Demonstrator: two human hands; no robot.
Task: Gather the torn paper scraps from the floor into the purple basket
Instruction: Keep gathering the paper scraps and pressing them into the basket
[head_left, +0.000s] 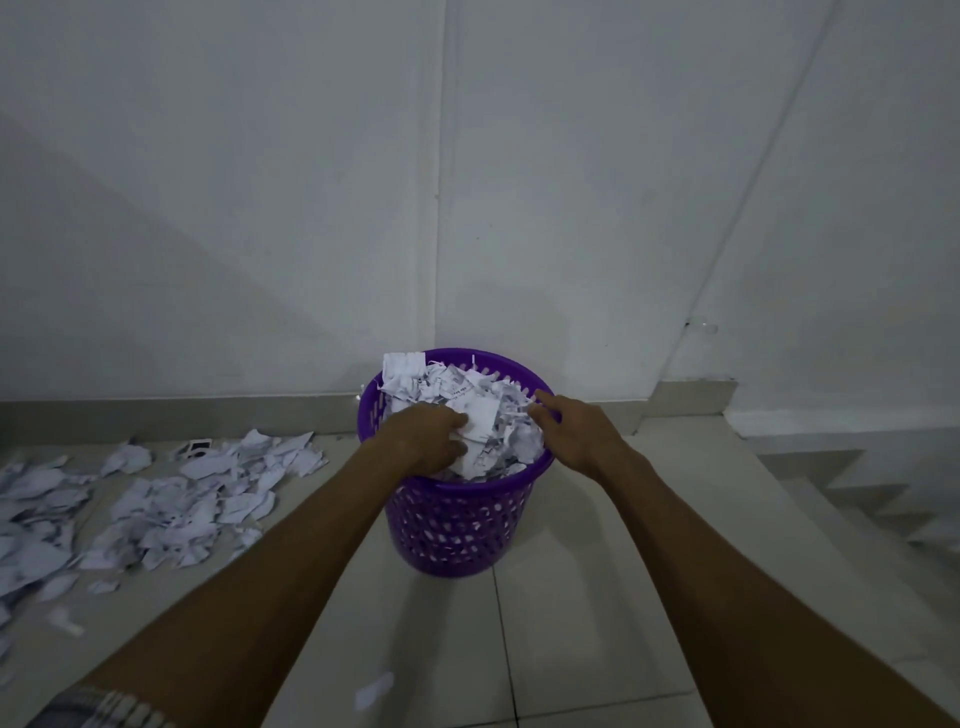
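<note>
My left hand's fingertips (457, 441) sink out of sight among the scraps in the purple basket (457, 525). Left of the basket, the scrap pile (156, 499) runs off the frame's edge; its print is too blurred to read.

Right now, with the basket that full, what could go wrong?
The purple basket is heaped above its rim, so pressing with the left hand may spill paper in the basket over the edge. A large pile of scraps remains on the floor and may not fit. The lone scrap near the person could be missed.
</note>
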